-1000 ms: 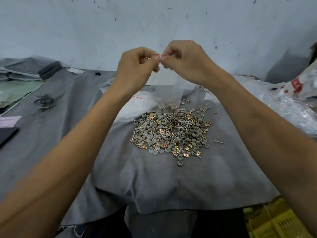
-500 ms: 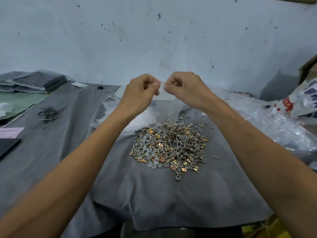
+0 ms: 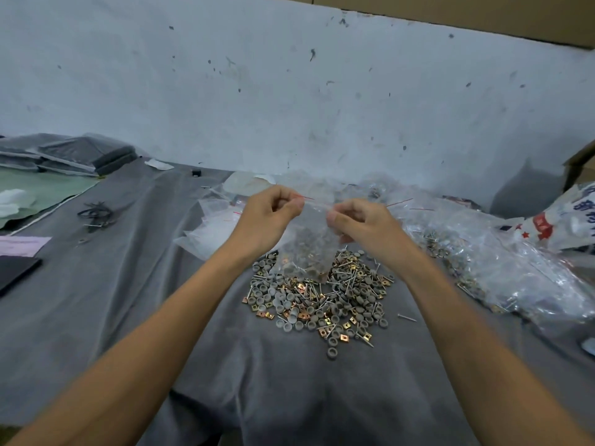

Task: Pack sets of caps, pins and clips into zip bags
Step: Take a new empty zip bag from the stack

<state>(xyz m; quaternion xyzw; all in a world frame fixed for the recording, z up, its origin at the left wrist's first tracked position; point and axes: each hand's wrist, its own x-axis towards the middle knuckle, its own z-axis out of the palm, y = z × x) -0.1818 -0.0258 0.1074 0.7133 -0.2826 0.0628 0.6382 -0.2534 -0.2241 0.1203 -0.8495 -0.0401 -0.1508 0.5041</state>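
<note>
Left hand (image 3: 267, 217), right hand (image 3: 360, 223): fingers (image 3: 294, 204) pinched on opposite ends of the mouth of small clear plastic zip bag (image 3: 306, 249). Seal line runs left-right between fingers, both hands equally near. Bag hangs below, part-filled, above loose heap of grey caps, silver pins and brass clips (image 3: 322, 304) on grey-clothed table (image 3: 128, 300).

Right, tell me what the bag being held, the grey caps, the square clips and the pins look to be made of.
Zip bag: thin clear plastic film, glossy; parts show through it and it crinkles.
Caps: matte grey, probably moulded plastic, possibly rubber.
Clips: thin sheet metal, shiny gold-to-copper finish that glints.
Pins: slim silvery metal, likely steel, by their bright sheen.
</note>
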